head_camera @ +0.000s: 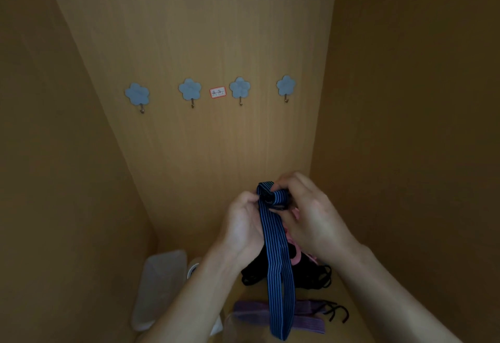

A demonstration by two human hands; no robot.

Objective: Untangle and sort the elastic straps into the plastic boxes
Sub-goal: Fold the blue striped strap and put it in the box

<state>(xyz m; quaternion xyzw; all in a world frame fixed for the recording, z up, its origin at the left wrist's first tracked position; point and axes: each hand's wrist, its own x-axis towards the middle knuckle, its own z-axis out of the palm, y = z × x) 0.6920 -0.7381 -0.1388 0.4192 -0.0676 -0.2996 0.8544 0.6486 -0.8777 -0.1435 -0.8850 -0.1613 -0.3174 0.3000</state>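
Both hands pinch a knot in the blue striped strap [276, 248]. The left hand [243, 223] and right hand [311, 218] have fingers curled on it. Its loop hangs over black straps [313, 275].

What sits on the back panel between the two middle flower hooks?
A small red-bordered white label, between the second flower hook and the third flower hook, in the head view.

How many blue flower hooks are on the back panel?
4 hooks in a row: far left, just left of the label, just right of it, far right. None seems hidden.
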